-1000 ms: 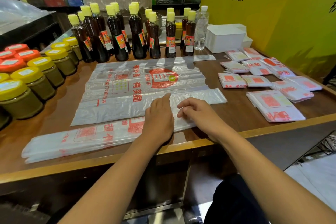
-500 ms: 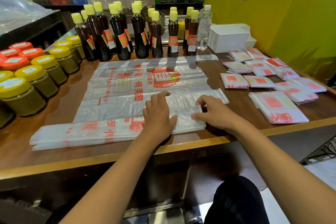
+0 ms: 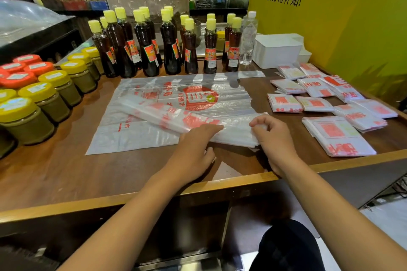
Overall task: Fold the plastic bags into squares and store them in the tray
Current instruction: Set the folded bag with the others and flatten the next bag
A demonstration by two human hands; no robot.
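A clear plastic bag folded into a long strip [image 3: 167,116] with red print slants across the table, its left end raised over a flat bag [image 3: 132,138] spread beneath. My left hand [image 3: 193,149] pinches the strip near its middle, fingers on top and thumb below. At the strip's right end, my right hand [image 3: 275,136] grips it with curled fingers. Several folded bag squares [image 3: 339,134] lie on the table to the right. A white tray [image 3: 275,50] stands at the back right by the yellow wall.
Dark sauce bottles [image 3: 145,50] with yellow caps line the back of the wooden table [image 3: 55,171]. Jars with yellow and red lids [image 3: 26,114] crowd the left side. A clear water bottle [image 3: 247,39] stands beside the tray.
The strip lay flat along the front edge under both hands. Its left end has since swung away from me over the flat bag, and my right hand has curled round its right end.
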